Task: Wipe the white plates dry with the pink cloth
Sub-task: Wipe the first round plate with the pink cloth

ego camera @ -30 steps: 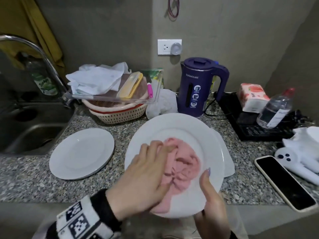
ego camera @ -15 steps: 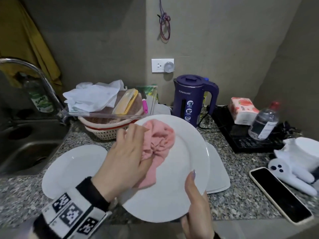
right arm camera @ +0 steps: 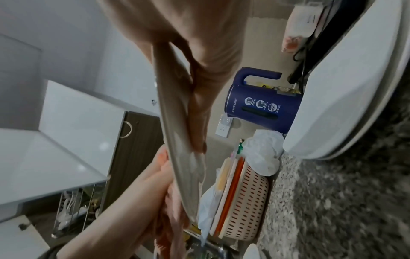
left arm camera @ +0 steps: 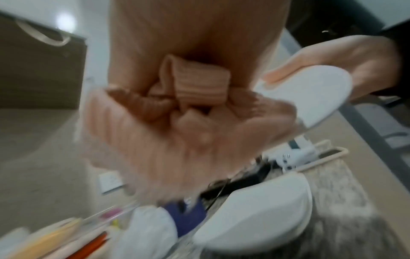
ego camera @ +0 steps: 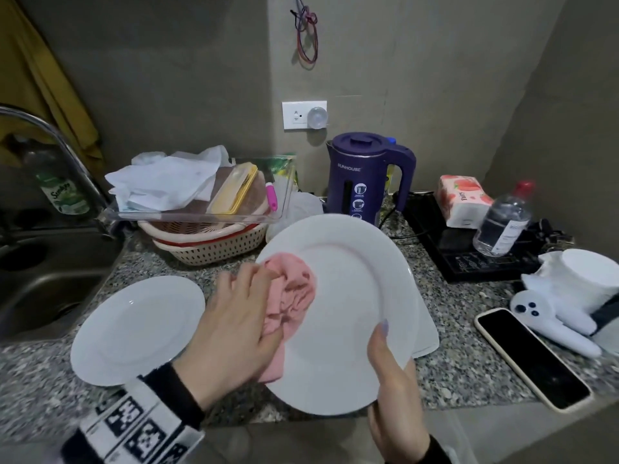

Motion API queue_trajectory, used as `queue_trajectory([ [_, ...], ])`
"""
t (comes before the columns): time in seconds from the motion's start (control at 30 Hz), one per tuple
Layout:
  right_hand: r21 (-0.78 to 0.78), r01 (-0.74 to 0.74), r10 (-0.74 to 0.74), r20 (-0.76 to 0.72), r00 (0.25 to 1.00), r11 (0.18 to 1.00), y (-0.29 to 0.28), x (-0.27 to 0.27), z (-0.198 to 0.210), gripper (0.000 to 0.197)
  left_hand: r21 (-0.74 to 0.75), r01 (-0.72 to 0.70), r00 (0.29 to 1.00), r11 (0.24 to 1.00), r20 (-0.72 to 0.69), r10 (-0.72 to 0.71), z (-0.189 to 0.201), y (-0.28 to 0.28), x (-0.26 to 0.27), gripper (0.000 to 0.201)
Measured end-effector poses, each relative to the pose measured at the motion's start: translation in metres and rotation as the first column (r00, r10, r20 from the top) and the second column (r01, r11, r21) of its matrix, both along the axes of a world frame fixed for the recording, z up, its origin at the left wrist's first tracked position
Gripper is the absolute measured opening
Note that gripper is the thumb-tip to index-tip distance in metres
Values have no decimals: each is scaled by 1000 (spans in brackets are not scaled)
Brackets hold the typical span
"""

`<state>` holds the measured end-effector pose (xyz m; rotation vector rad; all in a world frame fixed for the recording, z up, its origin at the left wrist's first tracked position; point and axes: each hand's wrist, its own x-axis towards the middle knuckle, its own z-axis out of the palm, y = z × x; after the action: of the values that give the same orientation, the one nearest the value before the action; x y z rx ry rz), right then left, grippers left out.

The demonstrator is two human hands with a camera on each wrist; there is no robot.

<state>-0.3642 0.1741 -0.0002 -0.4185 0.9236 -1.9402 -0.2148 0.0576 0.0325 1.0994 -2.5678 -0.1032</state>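
Note:
I hold a large white plate (ego camera: 355,296) tilted up over the counter. My right hand (ego camera: 385,349) grips its near right rim, thumb on the face and fingers behind. My left hand (ego camera: 258,296) grips the bunched pink cloth (ego camera: 294,293) and presses it on the plate's left side. The left wrist view shows the cloth (left arm camera: 199,98) crumpled in my palm beside the plate rim (left arm camera: 310,94). In the right wrist view the plate (right arm camera: 175,140) is edge-on. A second white plate (ego camera: 134,329) lies flat to the left, and a third (ego camera: 425,333) lies behind the held one.
A sink (ego camera: 50,279) and tap lie at the left. Behind the plates stand stacked baskets (ego camera: 207,242) under a clear tray, and a purple kettle (ego camera: 365,179). At the right are a black cooktop (ego camera: 469,249) with a bottle, a phone (ego camera: 532,360) and a white toy.
My left hand swept the cloth from the plate's middle up to its far left, then down its left side. The plate tilted up and shifted slightly right.

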Motion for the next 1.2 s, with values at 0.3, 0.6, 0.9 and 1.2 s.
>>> queue_trajectory([
  [0.3,68,-16,3,193,981,998,5,1,-7,48,31,254,967,967,-11,-253,2,27,-23,52],
  [0.6,98,-77,62,146,987,992,-4,3,4,36,102,28,999,994,-39,-25,6,33,-43,71],
  [0.9,144,-219,145,403,904,965,3,-12,-9,40,667,85,886,740,-390,250,43,-10,23,89],
  [1.2,220,-338,279,261,924,915,-5,-22,-2,43,830,537,383,150,-398,833,-17,32,11,41],
])
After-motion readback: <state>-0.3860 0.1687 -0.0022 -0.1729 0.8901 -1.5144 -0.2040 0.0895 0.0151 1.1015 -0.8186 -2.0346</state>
